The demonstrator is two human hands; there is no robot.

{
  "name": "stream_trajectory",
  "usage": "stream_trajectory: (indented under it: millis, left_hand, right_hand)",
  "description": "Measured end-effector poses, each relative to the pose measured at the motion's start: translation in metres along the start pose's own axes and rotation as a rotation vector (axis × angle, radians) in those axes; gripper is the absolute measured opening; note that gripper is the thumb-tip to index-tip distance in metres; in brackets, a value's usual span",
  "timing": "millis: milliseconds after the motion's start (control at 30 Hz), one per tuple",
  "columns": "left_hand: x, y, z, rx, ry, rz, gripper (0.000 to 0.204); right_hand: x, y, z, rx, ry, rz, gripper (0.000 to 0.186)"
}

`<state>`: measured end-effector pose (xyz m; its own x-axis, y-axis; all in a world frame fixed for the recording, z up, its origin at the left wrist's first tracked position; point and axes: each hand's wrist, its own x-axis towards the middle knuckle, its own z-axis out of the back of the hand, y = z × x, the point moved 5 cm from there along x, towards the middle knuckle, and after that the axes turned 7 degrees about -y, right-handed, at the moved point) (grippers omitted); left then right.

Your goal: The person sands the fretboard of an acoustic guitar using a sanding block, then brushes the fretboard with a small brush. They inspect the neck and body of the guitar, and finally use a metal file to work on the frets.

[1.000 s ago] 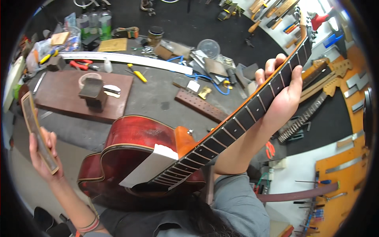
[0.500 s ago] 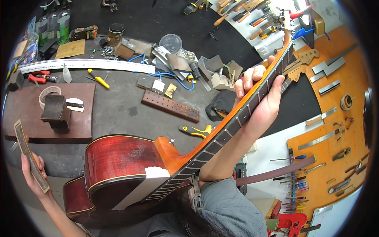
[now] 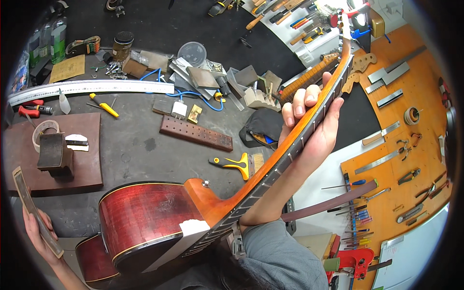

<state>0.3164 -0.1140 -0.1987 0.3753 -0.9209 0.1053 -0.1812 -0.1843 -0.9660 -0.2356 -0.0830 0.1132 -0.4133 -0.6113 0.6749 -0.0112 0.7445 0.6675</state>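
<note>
My left hand (image 3: 37,231) holds a long narrow wooden bar with a flat grey face (image 3: 35,208) at the left. My right hand (image 3: 323,133) is closed around the upper part of a guitar neck (image 3: 270,164), fingertips showing along its orange wooden side, thumb beside the dark fretted fingerboard. The guitar's red body (image 3: 142,217) with cream edging is tilted at the lower middle, in front of the bench. A white strip (image 3: 191,232) lies on it beside the fingerboard's lower end, partly hidden.
On the grey bench (image 3: 135,145) are a brown board (image 3: 87,174) with dark block and tape roll, a perforated wooden bar (image 3: 193,133), a yellow brush (image 3: 234,164), a black pouch (image 3: 256,125), bottles, metal blocks and cables. An orange tool board (image 3: 411,145) stands at the right.
My view has swung rightward, so bench items appear further left. The guitar has rotated to show more of the neck's orange side. Both hands still hold the same things.
</note>
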Motion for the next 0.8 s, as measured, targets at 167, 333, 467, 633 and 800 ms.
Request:
stream_trajectory:
  millis: [167,333,467,633,800]
  left_hand:
    - [-0.003,-0.006,-0.005,-0.013,-0.040,0.027,0.063]
    - [-0.001,-0.009,-0.010,-0.036,-0.055,0.020,0.065]
    - [-0.002,-0.009,-0.010,-0.060,-0.089,0.030,0.066]
    - [-0.003,-0.010,-0.012,-0.071,-0.099,0.033,0.066]
    - [-0.002,-0.008,-0.009,-0.086,-0.086,0.047,0.066]
  right_hand:
    - [0.001,0.001,0.000,0.004,0.014,0.014,0.056]
    - [0.003,0.002,0.005,-0.022,0.057,0.025,0.056]
    - [0.009,0.004,0.018,-0.055,0.109,0.016,0.056]
    - [0.004,0.003,0.007,-0.026,0.044,0.010,0.056]
    - [0.006,0.004,0.009,-0.069,0.063,0.038,0.056]
